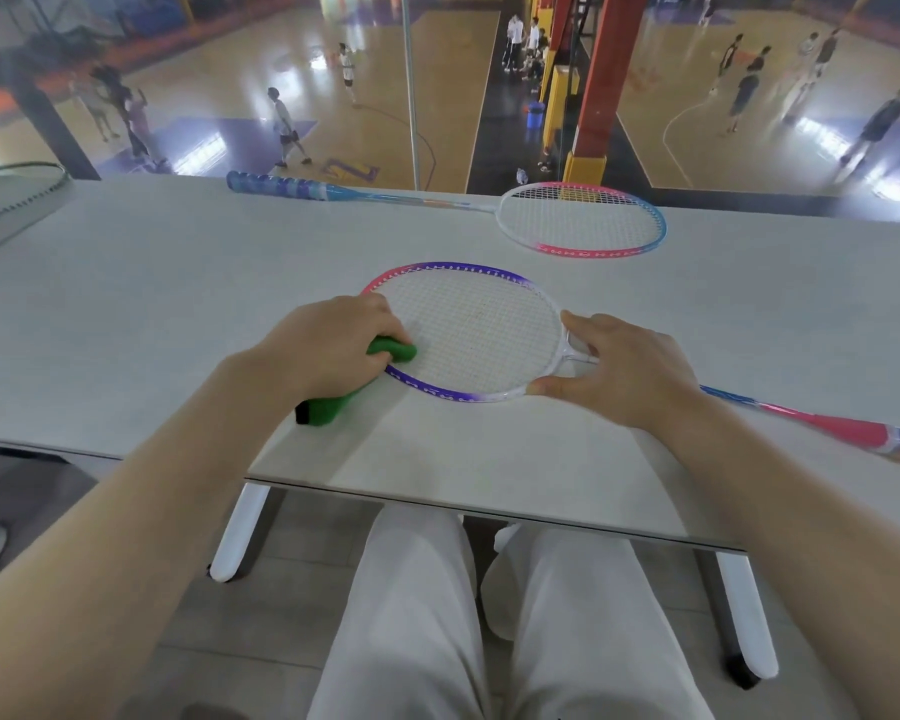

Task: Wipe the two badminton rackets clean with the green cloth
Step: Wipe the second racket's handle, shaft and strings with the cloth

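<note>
A purple-and-pink framed racket [468, 330] lies flat on the pale table [152, 304], its pink handle running off to the right. My left hand [328, 345] is closed around the folded green cloth [354, 392] and presses it on the left rim and strings of that racket. My right hand [624, 366] rests at the throat, fingers spread, pinning the frame down. A second racket [583, 220] with a pink-and-blue frame and blue grip lies farther back, untouched.
A third racket head [17, 189] pokes in at the far left on a neighbouring surface. The table's near edge is just above my lap. Beyond the far edge, glass overlooks a sports court with several people.
</note>
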Action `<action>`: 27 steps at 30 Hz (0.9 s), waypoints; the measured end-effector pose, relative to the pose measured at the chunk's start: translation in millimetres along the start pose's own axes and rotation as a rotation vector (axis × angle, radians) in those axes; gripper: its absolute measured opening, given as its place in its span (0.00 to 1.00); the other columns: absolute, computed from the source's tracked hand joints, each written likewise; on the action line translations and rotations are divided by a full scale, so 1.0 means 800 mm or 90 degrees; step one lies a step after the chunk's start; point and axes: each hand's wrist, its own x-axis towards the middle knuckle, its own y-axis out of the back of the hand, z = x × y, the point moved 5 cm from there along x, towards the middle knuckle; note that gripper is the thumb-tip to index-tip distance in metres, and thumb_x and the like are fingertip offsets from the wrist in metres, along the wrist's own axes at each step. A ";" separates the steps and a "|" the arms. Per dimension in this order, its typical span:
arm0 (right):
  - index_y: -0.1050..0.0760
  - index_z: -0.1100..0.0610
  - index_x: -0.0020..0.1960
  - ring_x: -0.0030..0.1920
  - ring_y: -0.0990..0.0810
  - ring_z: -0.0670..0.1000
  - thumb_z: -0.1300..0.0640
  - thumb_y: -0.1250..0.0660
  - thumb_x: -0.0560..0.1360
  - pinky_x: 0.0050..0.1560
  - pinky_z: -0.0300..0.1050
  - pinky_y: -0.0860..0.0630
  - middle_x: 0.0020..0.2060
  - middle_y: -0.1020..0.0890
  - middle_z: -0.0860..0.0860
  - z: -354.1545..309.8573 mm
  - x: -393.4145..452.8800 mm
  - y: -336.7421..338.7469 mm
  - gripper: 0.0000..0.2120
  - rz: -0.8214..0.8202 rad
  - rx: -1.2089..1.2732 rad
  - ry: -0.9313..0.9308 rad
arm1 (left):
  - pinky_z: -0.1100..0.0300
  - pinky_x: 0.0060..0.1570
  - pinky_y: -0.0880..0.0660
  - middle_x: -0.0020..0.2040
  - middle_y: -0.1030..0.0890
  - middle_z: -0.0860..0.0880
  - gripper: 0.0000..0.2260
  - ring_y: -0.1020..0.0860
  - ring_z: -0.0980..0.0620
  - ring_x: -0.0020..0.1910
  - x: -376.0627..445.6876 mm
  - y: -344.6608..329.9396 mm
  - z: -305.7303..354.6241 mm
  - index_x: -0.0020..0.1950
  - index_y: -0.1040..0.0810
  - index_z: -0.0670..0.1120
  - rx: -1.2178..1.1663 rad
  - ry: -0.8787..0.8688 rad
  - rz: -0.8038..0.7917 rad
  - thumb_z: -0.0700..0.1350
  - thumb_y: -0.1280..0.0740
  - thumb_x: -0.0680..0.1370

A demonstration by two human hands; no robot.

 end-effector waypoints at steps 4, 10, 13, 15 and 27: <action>0.37 0.44 0.74 0.58 0.24 0.46 0.17 0.47 0.58 0.53 0.44 0.32 0.59 0.24 0.41 0.000 0.001 0.000 0.52 0.000 -0.004 0.004 | 0.52 0.55 0.26 0.57 0.25 0.58 0.13 0.25 0.54 0.55 -0.012 -0.002 0.000 0.61 0.21 0.58 -0.019 0.000 0.032 0.47 0.39 0.78; 0.36 0.45 0.73 0.49 0.28 0.44 0.21 0.41 0.62 0.50 0.41 0.34 0.47 0.30 0.37 -0.001 0.001 0.002 0.46 0.001 0.002 0.009 | 0.50 0.51 0.26 0.57 0.25 0.53 0.13 0.24 0.48 0.54 0.035 0.001 -0.016 0.62 0.22 0.55 0.022 0.050 0.095 0.47 0.39 0.79; 0.35 0.43 0.72 0.46 0.30 0.42 0.22 0.40 0.63 0.48 0.40 0.35 0.44 0.29 0.38 0.000 0.001 0.001 0.43 0.004 0.011 0.010 | 0.53 0.46 0.28 0.58 0.25 0.52 0.13 0.24 0.47 0.52 0.064 0.004 -0.016 0.62 0.22 0.54 0.057 0.056 0.118 0.46 0.40 0.80; 0.35 0.42 0.72 0.47 0.30 0.42 0.22 0.38 0.63 0.49 0.40 0.35 0.46 0.27 0.38 0.001 0.001 0.000 0.42 0.005 0.017 0.008 | 0.53 0.45 0.29 0.58 0.25 0.51 0.13 0.23 0.46 0.51 0.082 0.006 -0.017 0.62 0.22 0.53 0.064 0.063 0.132 0.46 0.40 0.80; 0.39 0.42 0.75 0.53 0.26 0.45 0.20 0.41 0.62 0.49 0.41 0.36 0.48 0.30 0.37 0.006 0.005 -0.003 0.47 -0.011 0.005 -0.012 | 0.52 0.51 0.30 0.57 0.26 0.50 0.12 0.25 0.48 0.53 0.143 0.012 -0.022 0.61 0.21 0.53 -0.008 0.013 0.069 0.46 0.37 0.79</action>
